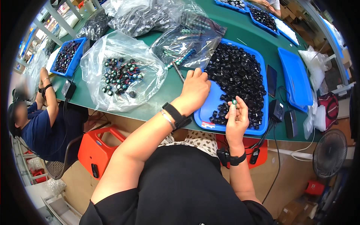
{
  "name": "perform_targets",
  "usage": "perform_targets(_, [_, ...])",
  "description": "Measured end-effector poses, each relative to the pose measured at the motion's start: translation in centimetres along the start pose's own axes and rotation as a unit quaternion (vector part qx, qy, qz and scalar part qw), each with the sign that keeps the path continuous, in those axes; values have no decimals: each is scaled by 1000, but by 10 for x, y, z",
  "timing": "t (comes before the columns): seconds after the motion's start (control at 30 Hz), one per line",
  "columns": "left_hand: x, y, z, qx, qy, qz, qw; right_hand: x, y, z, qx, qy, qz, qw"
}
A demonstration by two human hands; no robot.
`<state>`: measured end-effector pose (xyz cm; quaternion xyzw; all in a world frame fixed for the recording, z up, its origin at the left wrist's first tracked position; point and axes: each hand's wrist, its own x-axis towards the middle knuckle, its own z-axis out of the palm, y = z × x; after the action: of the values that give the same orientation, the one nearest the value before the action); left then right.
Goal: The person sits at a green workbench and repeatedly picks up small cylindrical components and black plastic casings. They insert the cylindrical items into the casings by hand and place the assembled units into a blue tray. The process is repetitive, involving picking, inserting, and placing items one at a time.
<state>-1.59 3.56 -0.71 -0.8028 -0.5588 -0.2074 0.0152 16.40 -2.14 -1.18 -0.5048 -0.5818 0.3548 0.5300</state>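
Observation:
My left hand [195, 90] is closed, its fingers bunched over the left rim of a blue tray [207, 107]; what they hold, if anything, is hidden. Just left of it lies a dark pen-like stick [178, 72]. In my right hand [237, 120], thumb and fingertips pinch a small round component with a green top [234, 102], held above the tray. Many small black round caps [236, 69] fill most of the tray, with bare blue at its left. To the left, an open clear plastic bag [148, 84] holds several green-topped components with thin wires [122, 75].
Stuffed plastic bags [138, 17] lie farther back on the green table [146, 37]. A phone [271, 80], black boxes [276, 110] with cables and stacked blue trays [294, 77] stand at the right. At left, a co-worker [41, 116] sits near another filled tray [68, 56].

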Motion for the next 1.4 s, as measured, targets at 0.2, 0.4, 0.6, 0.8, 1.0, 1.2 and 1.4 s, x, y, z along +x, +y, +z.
perform_targets(0.2, [-3,4,3,-58,52,37,996,0,-3,-1,27,-13,-8,1000])
perform_targets(0.4, [-35,22,-29,-508,-58,-222,830,6,-15,-12,119,-89,69,986])
perform_targets(0.6, [-57,21,-35,-664,-105,-256,695,5,-25,-5,74,-179,55,979])
perform_targets(0.8, [-66,27,-47,-688,-104,-283,660,3,-22,-3,78,-180,77,977])
perform_targets(1.0, [-68,27,-50,-712,-108,-261,644,8,-25,-4,1,-215,8,977])
perform_targets(1.2, [-69,29,-48,-681,-123,-239,682,5,-22,-2,26,-200,62,977])
perform_targets(1.4, [-70,33,-41,-664,-102,-261,693,3,-19,3,29,-181,90,979])
